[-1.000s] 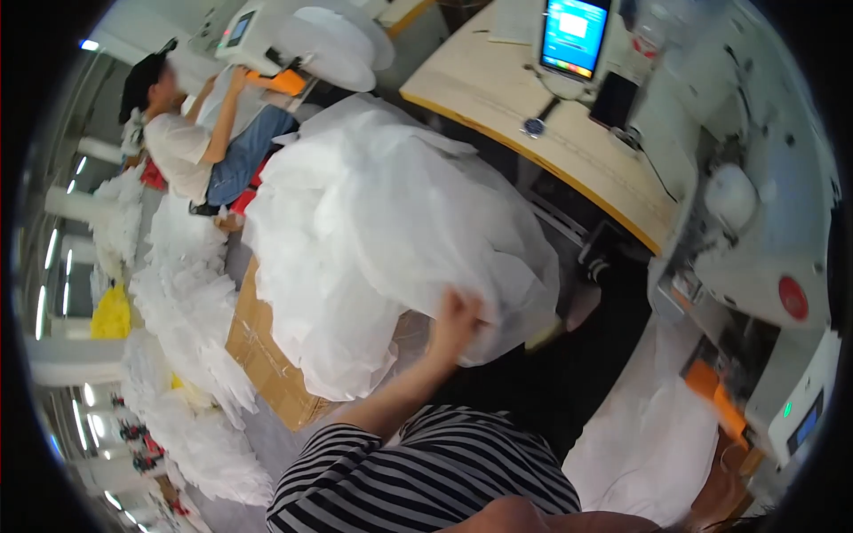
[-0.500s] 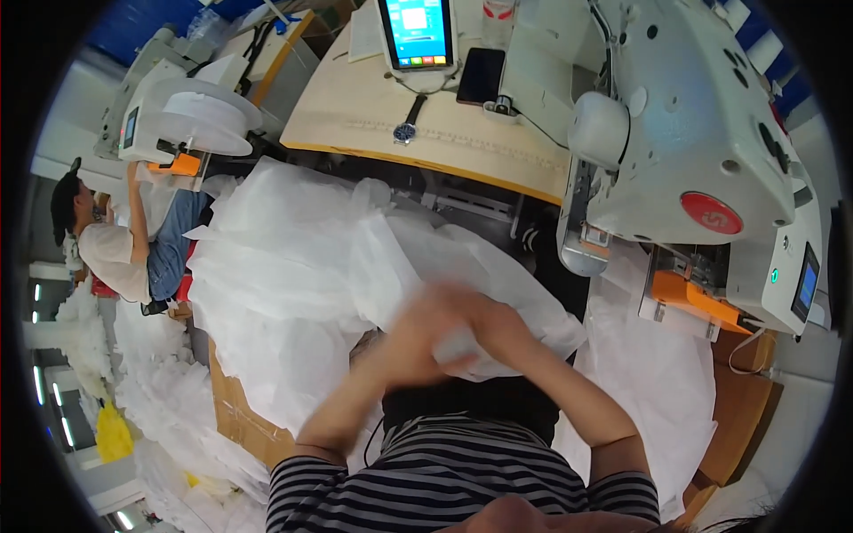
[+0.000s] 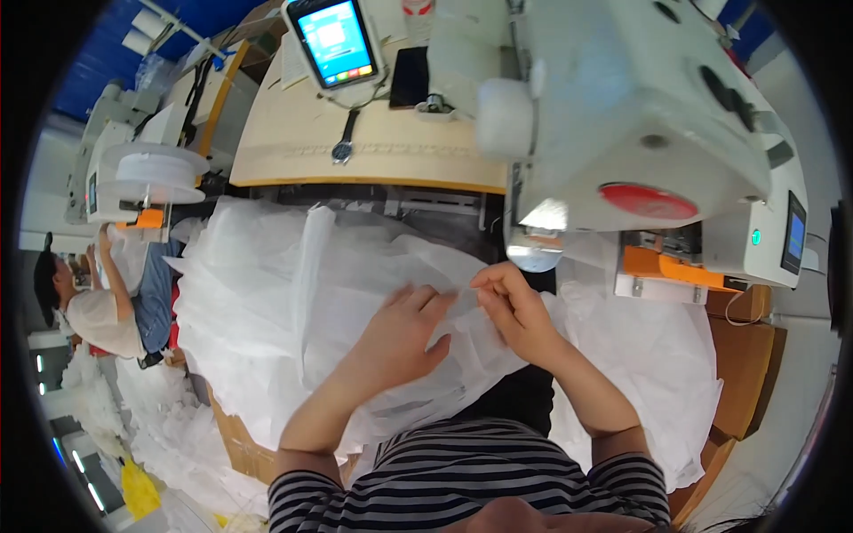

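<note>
Beneath left grip [image 3: 398, 345] and right grip [image 3: 522, 322], white fabric [image 3: 249, 302]; left apart, right drawn together, hold unclear.

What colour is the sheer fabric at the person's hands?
The sheer fabric is white, showing best in the head view.

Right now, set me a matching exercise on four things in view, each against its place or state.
1. Left hand
2. Wristwatch
3. Standing screen
4. White fabric

A. Lit up, mostly blue
B. Sheer and heaped in folds
C. Fingers spread, palm down
D. Lying flat on the tabletop

Pairs: 1-C, 2-D, 3-A, 4-B
</note>
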A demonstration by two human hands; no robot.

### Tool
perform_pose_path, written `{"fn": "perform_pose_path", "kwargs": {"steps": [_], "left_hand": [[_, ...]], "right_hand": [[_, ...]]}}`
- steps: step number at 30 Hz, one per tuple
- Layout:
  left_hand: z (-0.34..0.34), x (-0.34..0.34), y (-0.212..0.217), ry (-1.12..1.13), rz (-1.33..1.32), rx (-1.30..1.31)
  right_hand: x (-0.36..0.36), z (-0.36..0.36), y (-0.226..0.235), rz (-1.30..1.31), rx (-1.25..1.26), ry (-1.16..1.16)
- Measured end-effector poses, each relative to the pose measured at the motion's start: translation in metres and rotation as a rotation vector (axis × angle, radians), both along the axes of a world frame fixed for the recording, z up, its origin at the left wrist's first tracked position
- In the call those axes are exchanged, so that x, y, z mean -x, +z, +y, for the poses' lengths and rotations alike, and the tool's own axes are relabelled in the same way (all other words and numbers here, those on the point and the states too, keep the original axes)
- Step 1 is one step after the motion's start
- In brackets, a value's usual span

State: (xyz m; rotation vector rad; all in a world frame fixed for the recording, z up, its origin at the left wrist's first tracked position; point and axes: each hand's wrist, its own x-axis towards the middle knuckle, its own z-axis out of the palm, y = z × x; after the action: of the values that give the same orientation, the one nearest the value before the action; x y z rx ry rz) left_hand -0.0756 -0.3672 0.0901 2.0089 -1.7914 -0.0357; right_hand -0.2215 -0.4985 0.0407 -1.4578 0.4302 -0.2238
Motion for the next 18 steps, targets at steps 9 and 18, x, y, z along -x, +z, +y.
{"fn": "perform_pose_path", "kwargs": {"steps": [9, 18], "left_hand": [[-0.032, -0.009, -0.004, -0.039, 1.217, -0.498], [-0.067, 0.002, -0.029, 0.123, 0.208, 0.252]], "right_hand": [[0.032, 0.01, 0.005, 0.131, 0.01, -0.275], [0.041, -0.03, -0.009, 0.002, 0.044, -0.872]]}}
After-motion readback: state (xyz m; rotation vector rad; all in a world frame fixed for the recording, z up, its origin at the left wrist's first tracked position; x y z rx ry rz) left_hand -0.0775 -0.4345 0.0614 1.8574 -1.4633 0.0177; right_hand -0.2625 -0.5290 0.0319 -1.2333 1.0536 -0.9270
